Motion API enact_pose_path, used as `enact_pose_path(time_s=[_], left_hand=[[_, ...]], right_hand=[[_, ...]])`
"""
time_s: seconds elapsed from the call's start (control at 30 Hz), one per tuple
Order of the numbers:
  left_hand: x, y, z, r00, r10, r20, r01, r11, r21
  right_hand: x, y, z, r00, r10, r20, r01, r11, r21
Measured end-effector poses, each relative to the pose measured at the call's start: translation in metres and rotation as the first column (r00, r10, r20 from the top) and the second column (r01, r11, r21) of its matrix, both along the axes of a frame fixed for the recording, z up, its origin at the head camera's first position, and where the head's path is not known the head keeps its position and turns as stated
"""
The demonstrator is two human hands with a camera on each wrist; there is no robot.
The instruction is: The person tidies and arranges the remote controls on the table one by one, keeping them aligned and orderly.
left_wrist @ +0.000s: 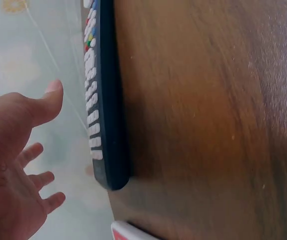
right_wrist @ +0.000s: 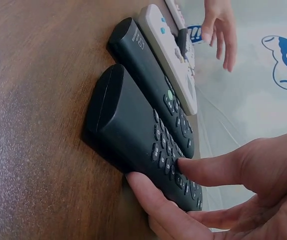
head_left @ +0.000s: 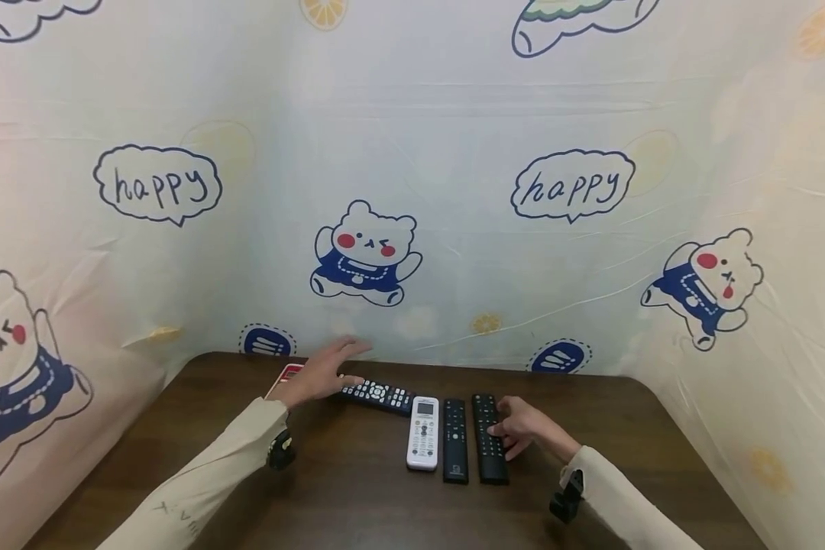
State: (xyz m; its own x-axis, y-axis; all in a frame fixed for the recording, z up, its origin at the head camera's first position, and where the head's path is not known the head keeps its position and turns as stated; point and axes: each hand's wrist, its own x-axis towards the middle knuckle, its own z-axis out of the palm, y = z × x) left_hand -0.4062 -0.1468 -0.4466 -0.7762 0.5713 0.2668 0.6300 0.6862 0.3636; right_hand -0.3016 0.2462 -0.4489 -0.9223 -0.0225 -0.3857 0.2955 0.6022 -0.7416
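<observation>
My right hand [head_left: 522, 426] grips the rightmost black remote control [head_left: 490, 439] by its right edge. In the right wrist view the thumb lies on its buttons and the fingers are at its side. Just left of it lie a second black remote [head_left: 456, 441] and a white remote [head_left: 423, 434], roughly parallel. My left hand [head_left: 323, 373] hovers with spread fingers above the left end of a dark remote with white buttons [head_left: 378, 394], which lies crosswise. In the left wrist view a gap shows between that hand [left_wrist: 13, 160] and the remote [left_wrist: 106, 100].
A red and white object [head_left: 290, 372] lies partly hidden behind the left hand. The brown wooden table [head_left: 357, 496] ends at the back against a printed curtain [head_left: 454, 191]. Each wrist wears a small black camera [head_left: 280, 451].
</observation>
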Motion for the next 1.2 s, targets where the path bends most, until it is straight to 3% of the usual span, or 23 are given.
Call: enact_pose_path(time_s=[0.07,0.13,0.3,0.53,0.83,0.97,1.07,1.13,1.2], left_hand=[[0.002,0.004,-0.003,1.000,-0.018,0.009,0.019,0.999,-0.029],[0.005,0.008,-0.005,0.998,-0.016,0.062,0.020,0.998,-0.065],[0.009,0.016,-0.009,0.984,0.053,0.168,-0.021,0.982,-0.186],[0.009,0.021,-0.001,0.988,0.106,0.111,-0.076,0.967,-0.245],[0.011,0.023,0.013,0.980,0.129,0.152,-0.091,0.969,-0.230],[0.015,0.023,0.020,0.976,0.092,0.196,-0.066,0.988,-0.136],[0.018,0.022,0.026,0.962,0.062,0.265,-0.058,0.998,-0.023],[0.020,0.020,0.029,0.942,0.057,0.329,-0.074,0.996,0.040],[0.022,0.018,0.029,0.910,0.062,0.409,-0.113,0.988,0.101]], right_hand=[[0.000,0.000,-0.001,1.000,-0.001,0.004,0.001,1.000,-0.001],[-0.001,0.000,-0.001,1.000,-0.002,0.006,0.002,1.000,0.002],[-0.002,-0.002,0.000,1.000,-0.010,0.008,0.010,1.000,0.022],[-0.002,-0.002,0.000,1.000,-0.011,-0.004,0.012,0.999,0.032],[0.000,-0.001,0.000,1.000,-0.015,-0.013,0.015,1.000,0.006],[0.000,-0.001,-0.001,1.000,-0.018,-0.009,0.018,1.000,-0.001],[-0.001,-0.001,0.000,1.000,-0.011,-0.004,0.011,1.000,0.003],[-0.002,0.000,-0.001,1.000,-0.015,0.004,0.015,1.000,0.007],[-0.003,0.000,0.000,1.000,-0.013,0.014,0.013,1.000,0.005]])
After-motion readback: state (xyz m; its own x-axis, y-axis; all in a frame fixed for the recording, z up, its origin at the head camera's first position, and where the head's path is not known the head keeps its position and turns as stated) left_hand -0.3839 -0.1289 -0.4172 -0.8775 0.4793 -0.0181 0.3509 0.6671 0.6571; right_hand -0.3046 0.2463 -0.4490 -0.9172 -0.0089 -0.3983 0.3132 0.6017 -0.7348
